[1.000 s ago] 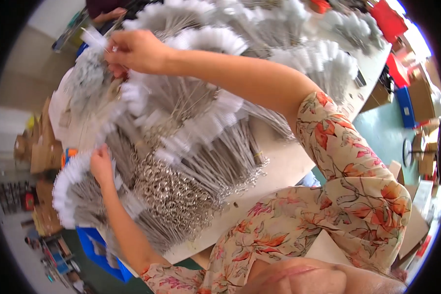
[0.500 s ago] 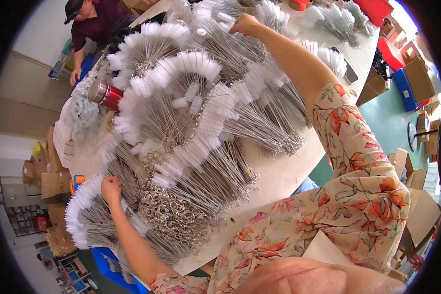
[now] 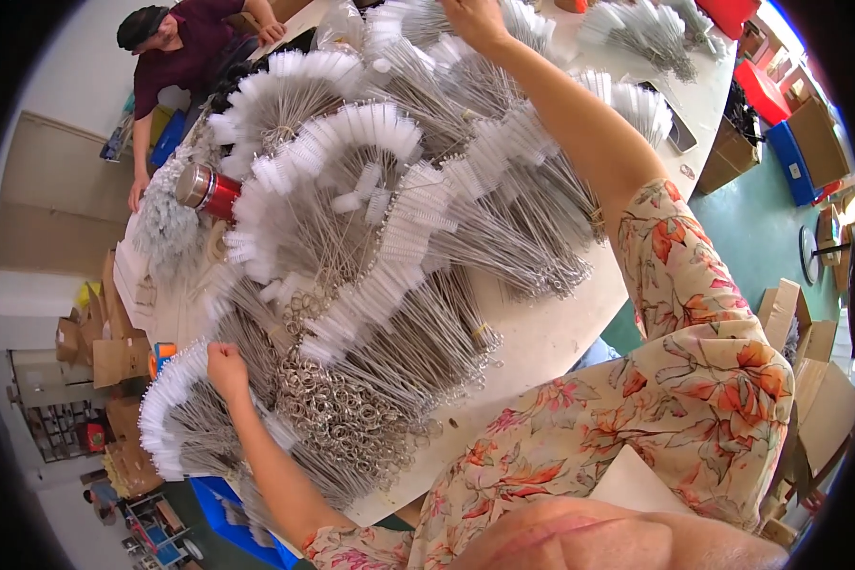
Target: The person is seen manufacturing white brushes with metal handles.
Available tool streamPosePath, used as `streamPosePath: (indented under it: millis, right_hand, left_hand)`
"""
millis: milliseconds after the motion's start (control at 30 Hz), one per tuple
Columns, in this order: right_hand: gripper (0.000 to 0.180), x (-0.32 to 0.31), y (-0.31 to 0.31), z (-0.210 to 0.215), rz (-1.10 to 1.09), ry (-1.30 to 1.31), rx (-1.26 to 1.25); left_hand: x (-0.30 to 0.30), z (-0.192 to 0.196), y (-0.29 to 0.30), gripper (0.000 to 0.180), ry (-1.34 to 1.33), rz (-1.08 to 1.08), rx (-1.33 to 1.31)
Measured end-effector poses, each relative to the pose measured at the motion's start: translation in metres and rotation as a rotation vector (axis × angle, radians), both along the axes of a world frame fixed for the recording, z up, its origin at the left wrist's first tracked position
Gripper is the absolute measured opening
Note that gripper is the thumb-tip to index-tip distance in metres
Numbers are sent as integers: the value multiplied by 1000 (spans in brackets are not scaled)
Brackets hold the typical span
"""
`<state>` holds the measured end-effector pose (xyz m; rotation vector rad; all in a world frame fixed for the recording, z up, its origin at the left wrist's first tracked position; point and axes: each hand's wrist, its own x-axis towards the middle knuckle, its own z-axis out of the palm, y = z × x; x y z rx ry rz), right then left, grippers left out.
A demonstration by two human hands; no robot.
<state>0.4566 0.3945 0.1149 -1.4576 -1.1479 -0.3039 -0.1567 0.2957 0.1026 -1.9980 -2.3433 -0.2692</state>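
Observation:
Fanned bundles of thin wire brushes with white bristle tips cover a white table. My left hand rests in a loose fist on a fan of brushes at the table's near left corner; whether it grips any is unclear. Beside it lies a heap of metal rings. My right hand reaches far across the table to the bundles at the far edge; its fingers lie among the brushes near the frame's top, partly cut off.
Another person in a dark red shirt sits at the table's far left. A red metal canister lies near them. Cardboard boxes, red crates and blue crates stand on the green floor around.
My right hand has moved from the left bundles across to the far middle of the table. My left hand has stayed on the near-left fan. The view has shifted left, showing the other person.

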Motion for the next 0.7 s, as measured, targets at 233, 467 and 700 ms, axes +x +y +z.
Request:
streamPosePath:
  millis: [233, 467, 700]
  right_hand:
    - [24, -76, -33, 0, 300, -445, -841]
    - [23, -76, -26, -13, 324, -341, -991]
    - [21, -83, -51, 30, 127, -378, -836]
  left_hand:
    - [19, 59, -45, 12, -508, -208, 660]
    - [50, 55, -142, 27, -1175, -133, 270]
    - [65, 21, -207, 29, -1553, -21, -75]
